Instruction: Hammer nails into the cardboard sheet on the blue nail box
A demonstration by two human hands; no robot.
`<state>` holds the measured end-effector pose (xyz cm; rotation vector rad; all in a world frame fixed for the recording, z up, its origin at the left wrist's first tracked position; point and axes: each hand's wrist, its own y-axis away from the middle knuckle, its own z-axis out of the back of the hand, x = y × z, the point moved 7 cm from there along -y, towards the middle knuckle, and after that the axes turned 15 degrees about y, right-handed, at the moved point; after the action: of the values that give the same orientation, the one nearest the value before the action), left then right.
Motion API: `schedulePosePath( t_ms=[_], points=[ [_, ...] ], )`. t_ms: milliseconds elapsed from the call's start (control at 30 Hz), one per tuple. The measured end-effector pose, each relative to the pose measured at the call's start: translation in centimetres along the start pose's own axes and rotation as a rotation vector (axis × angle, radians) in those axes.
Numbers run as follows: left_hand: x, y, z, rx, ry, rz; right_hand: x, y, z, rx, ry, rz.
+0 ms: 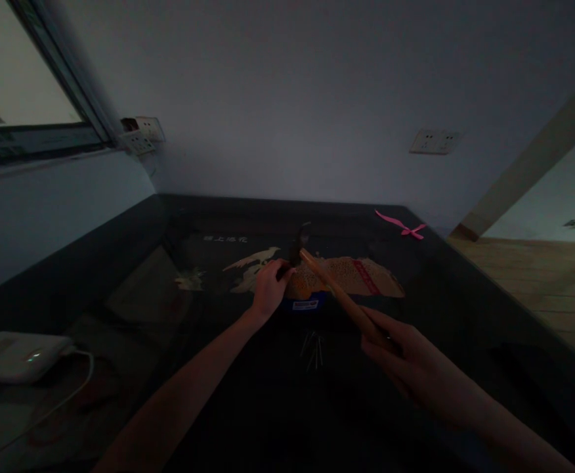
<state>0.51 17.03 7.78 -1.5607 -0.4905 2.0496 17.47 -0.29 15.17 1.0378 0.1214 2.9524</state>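
Note:
My right hand [400,351] is wrapped round the wooden handle of a hammer [339,293]. The dark hammer head [297,246] is up by the fingertips of my left hand [269,287]. Those left fingers are pinched together over the end of a brown, speckled flat piece [349,272] with a red band. What they pinch is hidden and too dark to make out. A blue piece with a white label [306,305] shows at the near edge of the brown piece. Several thin nails [316,348] lie loose on the dark table, nearer to me.
A pink ribbon [406,230] lies at the back right of the dark table [268,217]. On the left rests a white box-shaped device [19,357] with a lit display and a cable [83,381]. A wall with sockets [434,141] stands behind the table.

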Motion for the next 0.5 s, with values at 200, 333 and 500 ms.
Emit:
schedulePosePath(
  t_ms=[200,333,500],
  points=[
    [-0.1,0.0,-0.1,0.002,0.045,0.001,-0.5,0.3,-0.3,0.022,-0.052,-0.044],
    [0.1,0.1,0.0,-0.008,0.004,0.008,-1.0,0.4,-1.3,0.113,-0.089,-0.106],
    [-0.2,0.1,0.0,0.012,0.041,0.002,-0.1,0.4,-0.3,0.032,-0.064,-0.022]
  ],
)
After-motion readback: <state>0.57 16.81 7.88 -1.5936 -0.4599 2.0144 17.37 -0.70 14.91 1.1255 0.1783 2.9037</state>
